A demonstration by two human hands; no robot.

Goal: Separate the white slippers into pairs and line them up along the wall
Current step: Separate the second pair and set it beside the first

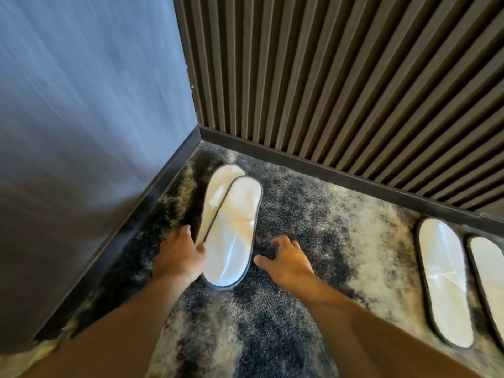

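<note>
Slippers counted: I saw four white slippers on the carpet (pixel 300 214).
Corner pair: top slipper (pixel 231 236) overlapped lower slipper (pixel 215 192).
Wall pair: third slipper (pixel 444 282) beside fourth slipper (pixel 488 274), along the slatted wall (pixel 341 77).
Left hand (pixel 180 257): fingers touched the stack's edge; grasp unclear to me.
Right hand (pixel 289 263): spread, empty, beside the stack.

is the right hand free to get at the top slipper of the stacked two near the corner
Probably yes. The right hand hovers open and empty beside the top slipper, with only bare carpet between them. The left hand touches the other edge, leaving the right side clear.
</note>
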